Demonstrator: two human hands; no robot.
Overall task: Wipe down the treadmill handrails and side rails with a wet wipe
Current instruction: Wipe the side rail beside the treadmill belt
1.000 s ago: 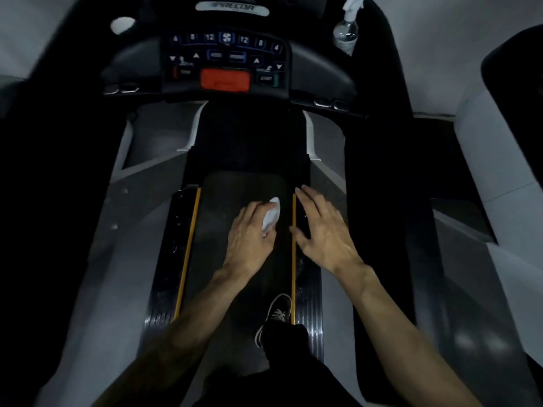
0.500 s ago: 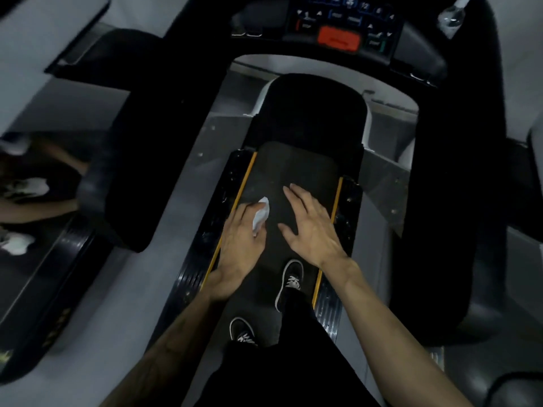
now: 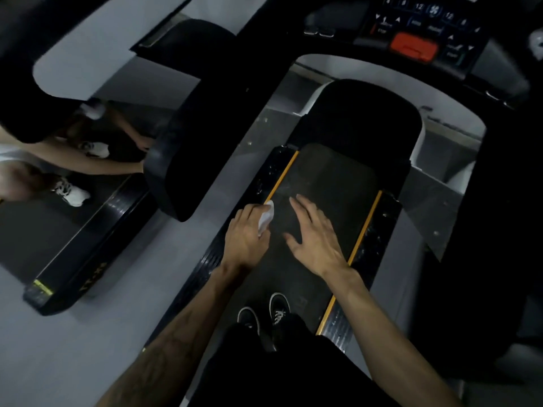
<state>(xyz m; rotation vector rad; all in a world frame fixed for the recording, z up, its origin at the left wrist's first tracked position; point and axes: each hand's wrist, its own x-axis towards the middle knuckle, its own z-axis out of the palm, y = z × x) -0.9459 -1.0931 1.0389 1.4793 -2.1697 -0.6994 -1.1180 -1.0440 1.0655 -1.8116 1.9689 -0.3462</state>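
My left hand (image 3: 245, 236) grips a crumpled white wet wipe (image 3: 265, 217) over the left edge of the treadmill belt (image 3: 332, 183), beside the left side rail (image 3: 264, 171) with its yellow stripe. Fingers straight and spread, my right hand (image 3: 313, 236) hovers palm down over the middle of the belt. The right side rail (image 3: 379, 224) runs along the belt's other edge. A thick black left handrail (image 3: 188, 160) juts out to the left of my hands. The right handrail (image 3: 505, 230) is a dark mass at the right edge.
The console (image 3: 417, 27) with its red stop button (image 3: 412, 48) sits at the top right. My two black shoes (image 3: 264, 315) stand on the belt. On a neighbouring treadmill (image 3: 76, 245) at the left, another person's arms and white shoes (image 3: 70, 192) show.
My view has swung left and down, so the console slid to the upper right. My left hand with the wipe has shifted from the belt's right side toward the left side rail; my right hand followed.
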